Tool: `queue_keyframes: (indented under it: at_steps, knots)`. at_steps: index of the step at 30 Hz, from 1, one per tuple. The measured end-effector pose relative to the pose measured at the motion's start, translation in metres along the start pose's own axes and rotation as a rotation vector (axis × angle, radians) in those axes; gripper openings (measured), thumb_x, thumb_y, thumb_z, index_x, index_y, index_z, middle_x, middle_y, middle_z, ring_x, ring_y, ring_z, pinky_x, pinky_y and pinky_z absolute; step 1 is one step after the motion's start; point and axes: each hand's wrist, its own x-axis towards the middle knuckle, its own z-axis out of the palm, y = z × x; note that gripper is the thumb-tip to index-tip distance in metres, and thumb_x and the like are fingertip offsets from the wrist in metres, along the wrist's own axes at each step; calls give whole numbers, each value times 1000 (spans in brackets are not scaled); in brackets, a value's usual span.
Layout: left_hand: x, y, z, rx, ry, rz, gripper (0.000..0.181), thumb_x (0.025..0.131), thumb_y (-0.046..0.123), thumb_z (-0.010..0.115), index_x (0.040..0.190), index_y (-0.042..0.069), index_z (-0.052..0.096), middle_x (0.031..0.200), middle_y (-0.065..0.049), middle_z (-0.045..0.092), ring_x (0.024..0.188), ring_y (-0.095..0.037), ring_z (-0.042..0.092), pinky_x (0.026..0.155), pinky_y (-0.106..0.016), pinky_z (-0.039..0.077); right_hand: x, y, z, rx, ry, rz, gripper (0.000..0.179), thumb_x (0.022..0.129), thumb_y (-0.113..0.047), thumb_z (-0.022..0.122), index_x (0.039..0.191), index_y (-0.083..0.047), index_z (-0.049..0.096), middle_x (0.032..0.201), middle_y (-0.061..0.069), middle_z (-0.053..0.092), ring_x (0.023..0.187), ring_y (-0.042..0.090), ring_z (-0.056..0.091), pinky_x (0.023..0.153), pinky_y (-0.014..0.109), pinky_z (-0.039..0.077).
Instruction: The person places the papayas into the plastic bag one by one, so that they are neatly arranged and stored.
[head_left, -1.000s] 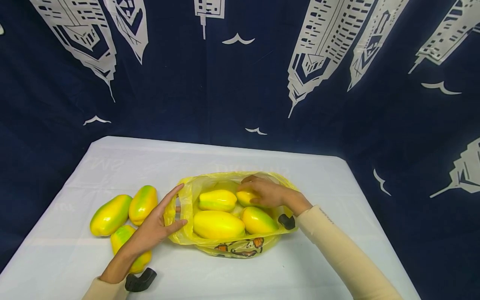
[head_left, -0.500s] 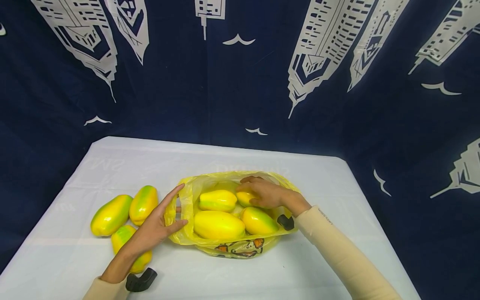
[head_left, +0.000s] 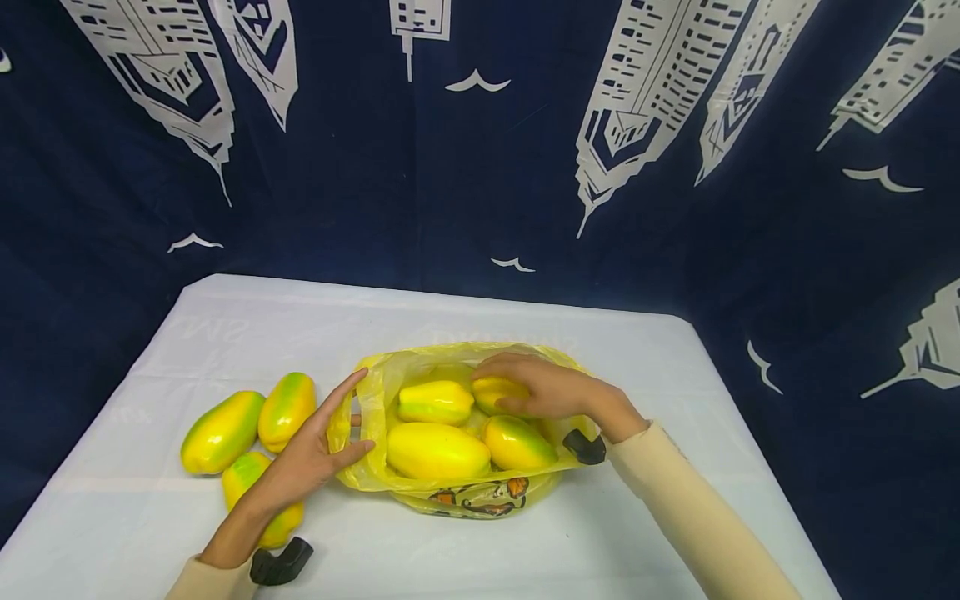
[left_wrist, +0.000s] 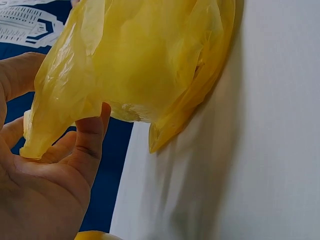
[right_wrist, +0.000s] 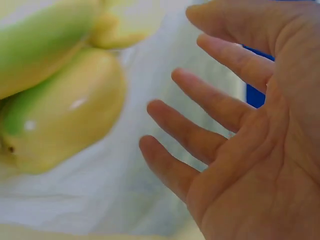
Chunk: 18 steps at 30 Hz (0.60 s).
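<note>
My left hand (head_left: 303,458) holds the left side of a yellow plastic bag (left_wrist: 135,55), thumb and index finger spread wide, other fingers at the handle opening. In the left wrist view, a strip of the bag runs into the palm. Inside the bag lie several yellow-green papayas, among them a large one (head_left: 437,450) at the front. Over the rear right papaya (head_left: 498,393) is my right hand (head_left: 551,385), overlapping it in the head view. The right wrist view shows that hand's fingers (right_wrist: 185,130) spread and holding nothing, apart from the papayas (right_wrist: 75,110) beside them.
Three more papayas lie left of the bag: one far left (head_left: 221,432), one behind (head_left: 287,410), and one partly under my left forearm (head_left: 281,525). A white cloth covers the table (head_left: 637,533). A dark blue curtain (head_left: 480,183) hangs behind it.
My right hand has shifted slightly right, its wrist and sleeve moving with it, and more of the papaya beneath shows. The left hand and bag stay put.
</note>
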Motion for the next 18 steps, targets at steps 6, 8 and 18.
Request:
queue_keyframes:
  at_steps: [6, 8, 18]
  knots:
    - [0, 0, 0, 6, 1, 0, 91, 91, 13, 74, 158, 42, 21, 167, -7, 15, 131, -42, 47, 89, -24, 55, -26, -8, -17, 110, 137, -31, 44, 99, -18, 63, 142, -18, 55, 147, -1, 54, 137, 22, 49, 114, 49, 40]
    - [0, 0, 0, 7, 1, -1, 90, 91, 14, 75, 158, 42, 21, 166, -7, 15, 132, -42, 47, 89, -24, 55, -38, -7, -23, 163, 204, -40, 44, 99, -18, 64, 142, -20, 56, 146, 0, 55, 134, 20, 52, 111, 48, 44]
    - [1, -1, 0, -9, -9, 3, 90, 91, 14, 74, 158, 41, 21, 165, -9, 18, 131, -41, 47, 90, -23, 55, -99, 23, -28, 408, 572, -151, 50, 89, 13, 63, 136, 0, 57, 147, 13, 51, 139, 17, 46, 109, 26, 45]
